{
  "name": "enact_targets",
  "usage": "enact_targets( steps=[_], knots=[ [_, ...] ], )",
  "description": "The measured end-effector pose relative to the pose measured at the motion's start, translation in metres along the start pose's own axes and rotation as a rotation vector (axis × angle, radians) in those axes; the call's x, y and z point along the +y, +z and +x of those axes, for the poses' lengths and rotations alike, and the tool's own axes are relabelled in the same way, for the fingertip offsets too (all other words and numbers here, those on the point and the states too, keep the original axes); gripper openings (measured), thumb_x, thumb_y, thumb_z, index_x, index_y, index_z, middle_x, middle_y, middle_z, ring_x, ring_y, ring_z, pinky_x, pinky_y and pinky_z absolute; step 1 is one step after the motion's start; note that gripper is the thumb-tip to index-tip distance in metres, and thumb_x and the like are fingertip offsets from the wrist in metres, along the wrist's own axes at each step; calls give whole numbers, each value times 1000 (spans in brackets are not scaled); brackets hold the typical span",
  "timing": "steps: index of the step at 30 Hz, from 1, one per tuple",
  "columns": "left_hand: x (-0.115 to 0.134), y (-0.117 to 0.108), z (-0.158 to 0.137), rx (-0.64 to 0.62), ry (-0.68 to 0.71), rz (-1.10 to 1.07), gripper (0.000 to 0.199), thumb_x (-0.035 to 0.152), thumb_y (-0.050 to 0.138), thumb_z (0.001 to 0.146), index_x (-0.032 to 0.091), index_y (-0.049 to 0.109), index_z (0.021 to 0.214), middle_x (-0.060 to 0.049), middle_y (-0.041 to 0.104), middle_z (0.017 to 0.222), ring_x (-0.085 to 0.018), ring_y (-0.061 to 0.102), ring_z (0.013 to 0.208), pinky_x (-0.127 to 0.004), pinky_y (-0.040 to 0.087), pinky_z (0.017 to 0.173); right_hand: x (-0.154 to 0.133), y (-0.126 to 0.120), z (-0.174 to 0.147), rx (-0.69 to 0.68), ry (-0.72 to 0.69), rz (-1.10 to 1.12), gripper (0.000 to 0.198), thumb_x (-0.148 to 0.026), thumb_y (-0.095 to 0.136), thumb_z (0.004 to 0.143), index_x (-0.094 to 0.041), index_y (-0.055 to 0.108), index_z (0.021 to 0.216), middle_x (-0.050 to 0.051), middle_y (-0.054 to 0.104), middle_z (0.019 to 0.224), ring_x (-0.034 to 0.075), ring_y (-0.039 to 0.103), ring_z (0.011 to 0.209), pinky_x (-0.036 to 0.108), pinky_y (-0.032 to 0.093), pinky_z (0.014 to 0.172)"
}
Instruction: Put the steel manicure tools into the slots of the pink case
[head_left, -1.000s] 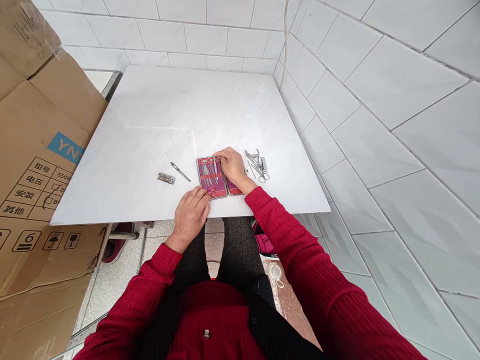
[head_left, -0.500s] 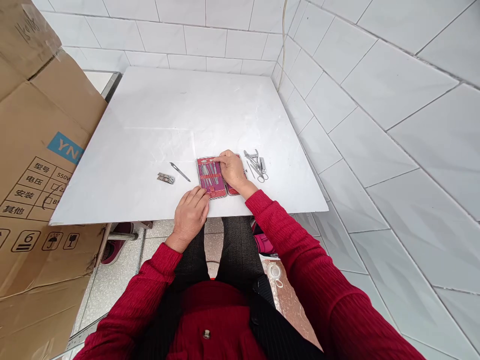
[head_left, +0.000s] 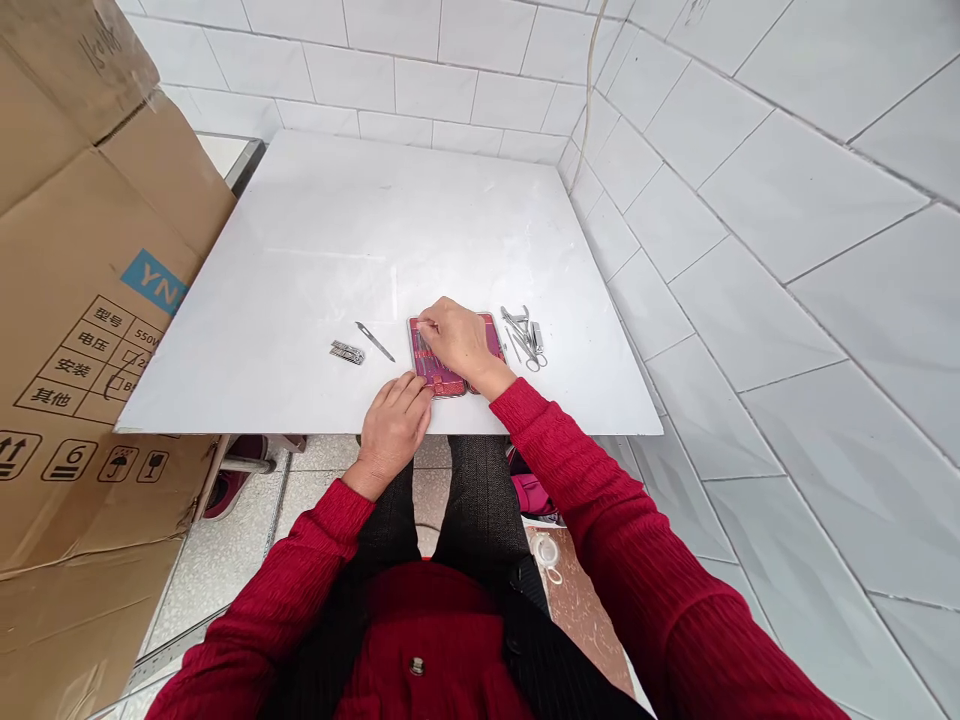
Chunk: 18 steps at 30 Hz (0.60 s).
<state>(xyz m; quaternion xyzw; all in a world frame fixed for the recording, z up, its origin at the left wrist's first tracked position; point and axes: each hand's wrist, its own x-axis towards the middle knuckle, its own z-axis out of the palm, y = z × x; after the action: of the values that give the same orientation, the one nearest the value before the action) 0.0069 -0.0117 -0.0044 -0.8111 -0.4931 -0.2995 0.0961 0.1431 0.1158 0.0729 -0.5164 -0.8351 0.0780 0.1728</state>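
A small red and purple manicure case (head_left: 448,386) lies unfolded near the table's front edge, with slim metal tools held in its left half. Over it arches my right hand (head_left: 457,338), its fingertips pinched together at the top of those tools; what is between them is hidden. My left hand (head_left: 394,418) rests with fingers stretched out, touching the case's lower left corner. Left of the case lie a nail clipper (head_left: 347,352) and a thin, flat metal tool (head_left: 375,341). To its right is a cluster of nippers and scissors (head_left: 526,338), with another clipper among them.
The white table (head_left: 405,215) meets tiled walls at the back and right, where a pale cable (head_left: 589,90) hangs. A large cardboard box (head_left: 67,260) stands against the left side. My legs are under the front edge.
My right hand has shifted left and down across the case, now covering more of the tools. My left hand stays at the case's corner. The camera view has moved slightly.
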Motion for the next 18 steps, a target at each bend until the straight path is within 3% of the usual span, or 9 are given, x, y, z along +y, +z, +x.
enact_targets(
  steps=[3,7,15,18],
  knots=[
    [0,-1,-1,-12,-8,0,26,17,50,102,15,70,119,-12,72,129,-30,62,131,-46,51,108,-27,4,17,-152,-16,-73,29,-38,57,100,-18,76,109,11,74,116,26,69,103,33,50,83],
    [1,-2,-2,-27,-12,-21,28,17,49,102,15,70,122,-13,71,132,-29,61,133,-47,51,108,-55,13,35,-281,-15,-167,27,-32,62,96,-14,76,112,17,75,117,30,71,107,36,54,87],
    [1,0,-2,15,-8,-5,27,16,51,102,14,70,121,-14,73,126,-29,64,128,-46,51,107,-76,15,40,-338,-26,-196,28,-32,61,98,-12,75,113,21,76,116,31,73,109,36,58,85],
    [0,0,-2,33,14,11,24,16,51,101,14,71,115,-15,76,118,-29,67,123,-46,53,105,-84,16,42,-367,-51,-224,24,-21,61,97,-11,75,114,21,76,116,30,74,109,35,58,85]
  ],
)
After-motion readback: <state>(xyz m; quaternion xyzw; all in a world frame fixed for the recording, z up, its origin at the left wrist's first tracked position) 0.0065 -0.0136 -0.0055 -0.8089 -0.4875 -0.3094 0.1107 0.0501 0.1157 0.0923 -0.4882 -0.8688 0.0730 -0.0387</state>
